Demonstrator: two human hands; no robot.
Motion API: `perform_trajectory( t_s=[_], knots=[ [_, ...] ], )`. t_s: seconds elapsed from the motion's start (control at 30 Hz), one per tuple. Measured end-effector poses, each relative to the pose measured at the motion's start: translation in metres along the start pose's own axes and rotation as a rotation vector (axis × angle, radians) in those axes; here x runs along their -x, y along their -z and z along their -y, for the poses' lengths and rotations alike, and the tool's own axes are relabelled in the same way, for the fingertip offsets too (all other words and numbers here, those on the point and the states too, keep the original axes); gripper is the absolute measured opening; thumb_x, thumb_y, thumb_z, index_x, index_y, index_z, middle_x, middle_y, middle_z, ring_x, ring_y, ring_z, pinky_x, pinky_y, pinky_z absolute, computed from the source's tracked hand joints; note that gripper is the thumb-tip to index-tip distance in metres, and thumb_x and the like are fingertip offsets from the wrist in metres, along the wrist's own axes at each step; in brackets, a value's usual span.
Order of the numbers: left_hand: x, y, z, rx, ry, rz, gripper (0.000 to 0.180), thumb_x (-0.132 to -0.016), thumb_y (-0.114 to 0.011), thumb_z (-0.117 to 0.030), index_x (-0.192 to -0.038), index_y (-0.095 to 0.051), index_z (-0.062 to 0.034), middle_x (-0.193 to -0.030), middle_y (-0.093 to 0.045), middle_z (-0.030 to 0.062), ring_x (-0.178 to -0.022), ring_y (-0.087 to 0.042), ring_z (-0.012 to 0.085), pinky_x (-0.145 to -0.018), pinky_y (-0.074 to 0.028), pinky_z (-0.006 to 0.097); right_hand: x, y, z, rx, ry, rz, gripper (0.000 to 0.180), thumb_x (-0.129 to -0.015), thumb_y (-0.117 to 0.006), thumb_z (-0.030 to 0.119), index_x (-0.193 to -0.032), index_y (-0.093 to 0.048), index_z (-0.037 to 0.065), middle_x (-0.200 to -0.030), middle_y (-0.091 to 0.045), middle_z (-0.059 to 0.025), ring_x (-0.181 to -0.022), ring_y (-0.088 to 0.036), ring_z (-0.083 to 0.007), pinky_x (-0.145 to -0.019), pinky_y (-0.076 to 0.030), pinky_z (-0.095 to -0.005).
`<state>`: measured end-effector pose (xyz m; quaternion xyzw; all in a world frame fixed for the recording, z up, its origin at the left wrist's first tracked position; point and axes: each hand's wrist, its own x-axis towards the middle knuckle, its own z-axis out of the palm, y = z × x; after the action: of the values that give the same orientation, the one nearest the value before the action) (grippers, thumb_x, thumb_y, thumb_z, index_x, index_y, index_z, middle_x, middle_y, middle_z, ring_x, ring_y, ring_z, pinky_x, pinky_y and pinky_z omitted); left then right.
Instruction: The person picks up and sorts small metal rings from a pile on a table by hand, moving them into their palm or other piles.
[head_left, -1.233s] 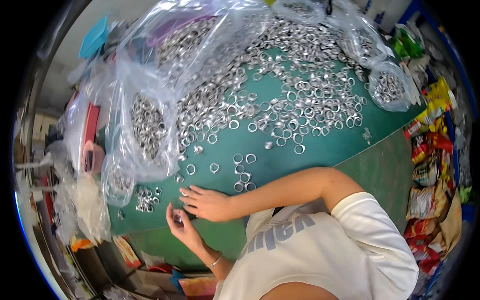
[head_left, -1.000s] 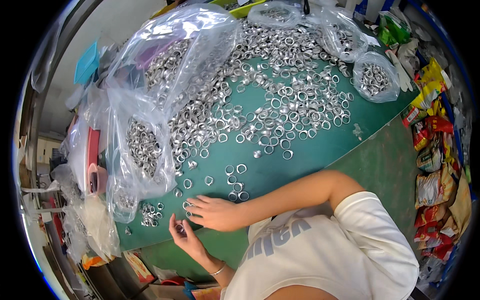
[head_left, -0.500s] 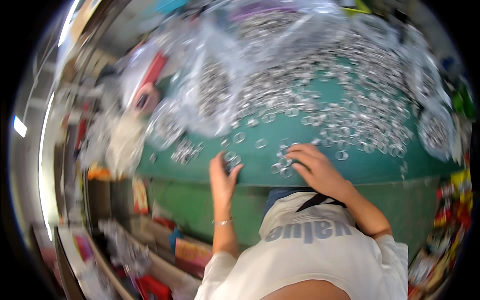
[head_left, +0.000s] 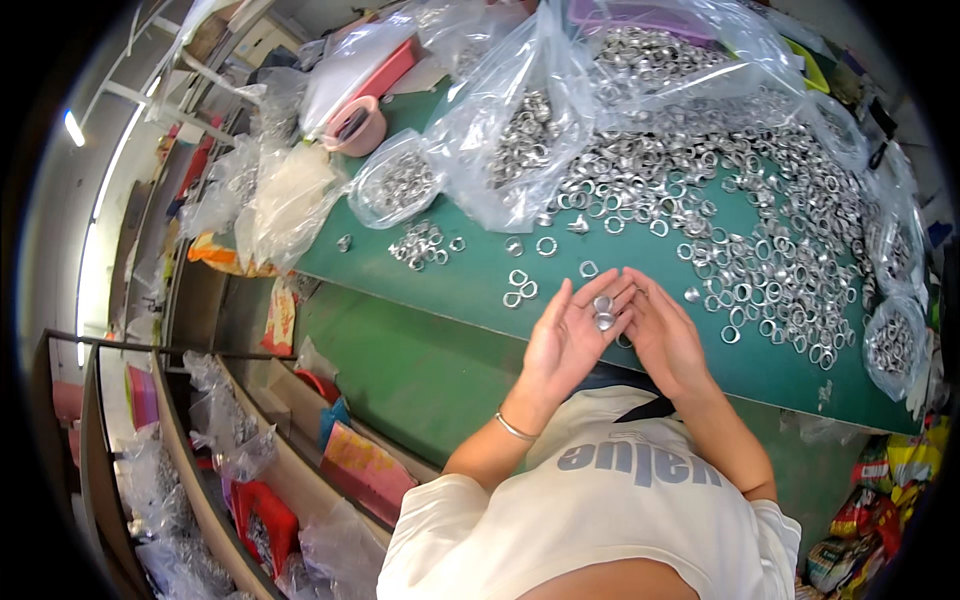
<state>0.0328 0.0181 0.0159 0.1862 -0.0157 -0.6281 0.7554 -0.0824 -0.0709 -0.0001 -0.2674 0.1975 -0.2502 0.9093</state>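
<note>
My left hand (head_left: 572,338) is turned palm up, fingers stretched, over the table's near edge. Silvery metal rings (head_left: 604,321) with shiny round faces lie across its fingers. My right hand (head_left: 667,338) meets it from the right, fingers extended and close together, its fingertips by the left hand's; nothing shows in its grasp. Just beyond the fingertips is a single ring (head_left: 588,269) on the green table. Left of my hands sits a small group of rings (head_left: 520,288). Part of another ring shows below, between my hands.
Many loose rings (head_left: 760,270) cover the green tabletop (head_left: 470,290) to the right and back. Clear plastic bags of rings (head_left: 520,150) stand behind, near a pink cup (head_left: 356,128). A small pile (head_left: 420,245) lies left. Shelves with bags and a red bin (head_left: 265,525) are lower left.
My hands were apart over the table, each beside a few rings. They have come together at the table's edge, the left now palm up with rings on it. The view has turned.
</note>
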Motion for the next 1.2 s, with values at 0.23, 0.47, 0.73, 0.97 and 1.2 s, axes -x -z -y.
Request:
perform_trajectory(
  t_s=[0.23,0.47,0.73,0.97,1.2],
  knots=[
    [-0.010,-0.027,0.038,-0.336,-0.155,0.135,0.060,-0.096,-0.032,-0.041,-0.139,-0.026,0.0001,-0.147,-0.022,0.0180,-0.136,-0.020,0.0280,-0.113,-0.012,0.039,0.003,0.000,0.017,-0.268,-0.030,-0.148,0.038,-0.099,-0.034,0.028,-0.126,-0.042,0.003,-0.117,-0.050,-0.0085,-0.108,-0.048,-0.0193,-0.096,-0.037,-0.0354],
    [-0.009,-0.027,0.032,-0.401,-0.294,0.206,0.055,-0.095,-0.036,-0.035,-0.137,-0.028,0.0005,-0.144,-0.024,0.0219,-0.135,-0.022,0.0321,-0.112,-0.015,0.043,0.000,0.013,0.031,-0.477,-0.002,-0.096,0.039,-0.098,-0.032,0.028,-0.122,-0.047,0.001,-0.115,-0.055,-0.0131,-0.107,-0.051,-0.0231,-0.095,-0.039,-0.0371],
    [-0.002,-0.087,0.014,-1.183,-0.147,0.523,0.034,-0.088,-0.047,-0.008,-0.121,-0.048,0.0023,-0.120,-0.054,0.0147,-0.116,-0.048,0.0263,-0.101,-0.034,0.038,-0.002,0.038,0.054,-0.424,-0.059,-0.190,0.027,-0.091,-0.049,0.017,-0.112,-0.053,0.001,-0.094,-0.052,-0.0070,-0.086,-0.050,-0.0196,-0.081,-0.043,-0.0319],
    [0.032,-0.206,0.079,-1.139,-0.810,1.316,0.026,-0.087,-0.055,-0.015,-0.108,-0.055,-0.0008,-0.103,-0.059,0.0110,-0.101,-0.054,0.0301,-0.093,-0.039,0.048,0.008,0.035,0.078,-0.394,0.024,-0.188,0.026,-0.089,-0.050,0.012,-0.113,-0.053,0.002,-0.098,-0.054,-0.0066,-0.090,-0.052,-0.0195,-0.078,-0.045,-0.0305],
    [0.040,-0.238,0.087,-1.444,-1.131,1.336,0.024,-0.086,-0.056,-0.017,-0.104,-0.057,-0.0009,-0.100,-0.060,0.0110,-0.098,-0.055,0.0305,-0.091,-0.040,0.049,0.029,0.034,0.105,-0.293,0.184,-0.120,0.035,-0.090,-0.046,0.012,-0.122,-0.047,0.000,-0.111,-0.054,-0.0118,-0.098,-0.054,-0.0226,-0.080,-0.047,-0.0320]
  ],
)
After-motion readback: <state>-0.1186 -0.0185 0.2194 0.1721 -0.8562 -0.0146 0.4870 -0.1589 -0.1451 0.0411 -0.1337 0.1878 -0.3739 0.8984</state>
